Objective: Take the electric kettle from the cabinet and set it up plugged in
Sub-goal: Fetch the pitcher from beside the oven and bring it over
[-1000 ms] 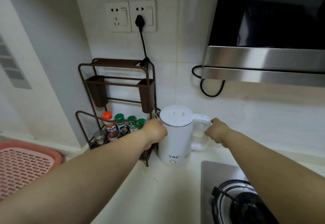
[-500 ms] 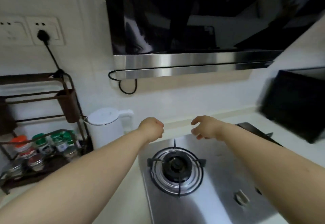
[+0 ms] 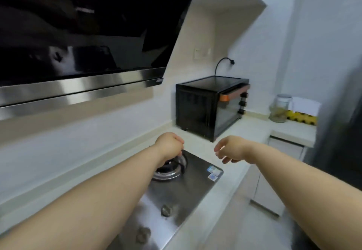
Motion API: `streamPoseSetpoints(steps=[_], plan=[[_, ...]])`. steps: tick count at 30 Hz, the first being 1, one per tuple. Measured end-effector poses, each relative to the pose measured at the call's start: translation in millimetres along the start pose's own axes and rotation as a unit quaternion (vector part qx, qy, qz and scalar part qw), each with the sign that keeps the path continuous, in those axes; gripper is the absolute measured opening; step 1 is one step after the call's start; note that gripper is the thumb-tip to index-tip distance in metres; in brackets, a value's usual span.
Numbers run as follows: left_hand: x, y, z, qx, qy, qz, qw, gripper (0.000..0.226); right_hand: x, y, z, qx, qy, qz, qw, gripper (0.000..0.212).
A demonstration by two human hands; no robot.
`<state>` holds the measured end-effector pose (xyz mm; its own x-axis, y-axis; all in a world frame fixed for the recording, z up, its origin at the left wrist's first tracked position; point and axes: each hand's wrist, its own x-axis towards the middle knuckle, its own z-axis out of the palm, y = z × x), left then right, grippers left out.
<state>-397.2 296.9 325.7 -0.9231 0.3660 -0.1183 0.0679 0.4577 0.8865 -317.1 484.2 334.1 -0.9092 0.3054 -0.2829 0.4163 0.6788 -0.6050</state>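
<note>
Both arms are out over the gas stove [image 3: 176, 189]: left hand [image 3: 169, 144] curled into an empty fist, right hand [image 3: 232, 148] with fingers loosely apart, holding nothing. No kettle in view here, just a black toaster oven [image 3: 207, 106] on the pale surface [image 3: 252, 130] beyond.

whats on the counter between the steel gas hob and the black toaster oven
Nothing: in the head view, only bare pale countertop separates the stainless steel gas hob from the black toaster oven. Both empty hands hover nearer the camera.

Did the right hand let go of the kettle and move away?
Yes. The right hand is empty and off the kettle, now hanging near the black oven.
</note>
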Motion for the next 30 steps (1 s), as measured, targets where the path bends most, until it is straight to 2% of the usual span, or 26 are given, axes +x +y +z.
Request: streamPoseSetpoints(steps=[2,6,10,20,26,30], plan=[[21,28,44,0.0,-0.022,0.014,1.0,0.023,12,36,-40,-0.001,0.016,0.015,1.0,0.024],[57,79,123,0.018,-0.06,0.047,0.997,0.011,31,100,-111,0.004,0.049,0.041,0.998,0.019],[94,121,186,0.03,-0.101,0.062,0.993,0.018,53,149,-169,0.013,0.069,0.059,0.996,0.018],[222,181,283,0.057,-0.131,0.093,0.985,0.023,144,233,-245,0.018,0.098,0.108,0.989,0.025],[317,214,328,0.04,-0.153,0.09,0.983,0.015,214,271,-299,0.041,0.116,0.158,0.98,0.022],[376,234,372,0.042,-0.167,0.073,0.982,0.033,261,305,-334,0.05,0.118,0.181,0.975,0.021]])
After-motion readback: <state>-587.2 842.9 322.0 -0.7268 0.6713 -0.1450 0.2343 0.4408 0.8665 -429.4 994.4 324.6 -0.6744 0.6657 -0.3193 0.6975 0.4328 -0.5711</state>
